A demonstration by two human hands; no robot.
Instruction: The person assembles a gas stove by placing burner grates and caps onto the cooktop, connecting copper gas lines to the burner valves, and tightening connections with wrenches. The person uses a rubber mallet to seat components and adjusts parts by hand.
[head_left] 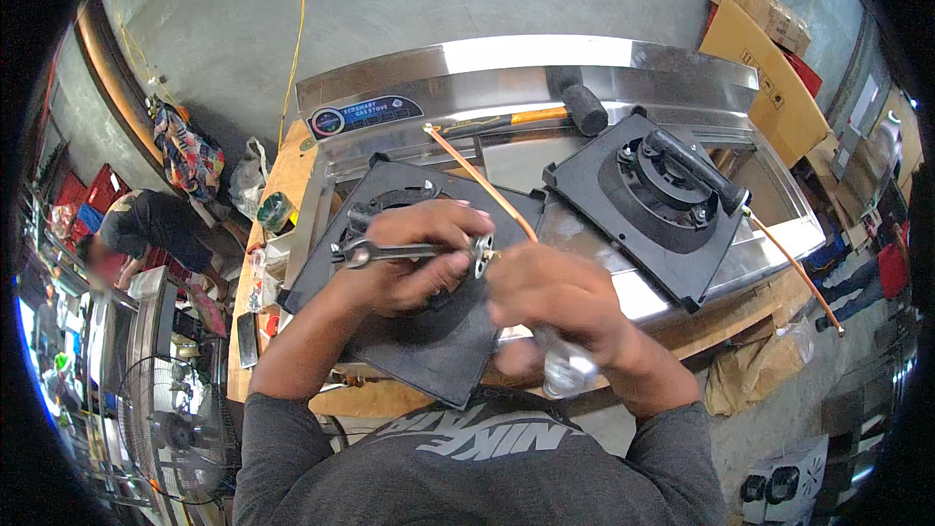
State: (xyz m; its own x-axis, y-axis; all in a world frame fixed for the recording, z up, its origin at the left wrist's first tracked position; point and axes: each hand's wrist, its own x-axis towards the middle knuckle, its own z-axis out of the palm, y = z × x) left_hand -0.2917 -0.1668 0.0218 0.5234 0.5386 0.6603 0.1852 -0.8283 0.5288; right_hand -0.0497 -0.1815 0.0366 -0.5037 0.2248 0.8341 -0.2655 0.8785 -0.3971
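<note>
My left hand (pixel 424 253) is closed around an open-end wrench (pixel 375 252), whose jaw points left. At its fingertips is a small round metal fitting (pixel 483 255). Just right of the fitting, my right hand (pixel 560 302) is closed and smeared by motion. Below its fingers a shiny metal tool (pixel 568 370) sticks out, too blurred to name. A copper tube (pixel 482 180) slants down from the upper left and passes behind my right hand. Under both hands lies a black square burner plate (pixel 429 351), partly hidden by them.
A second black burner plate (pixel 643 205) with a copper tube (pixel 794 273) lies on the right of the steel stove body (pixel 545 156). A mallet (pixel 584 109) rests at the back. Cardboard boxes (pixel 769 68) lean at the right. On the left, a person (pixel 161 229) bends near a fan (pixel 175 429).
</note>
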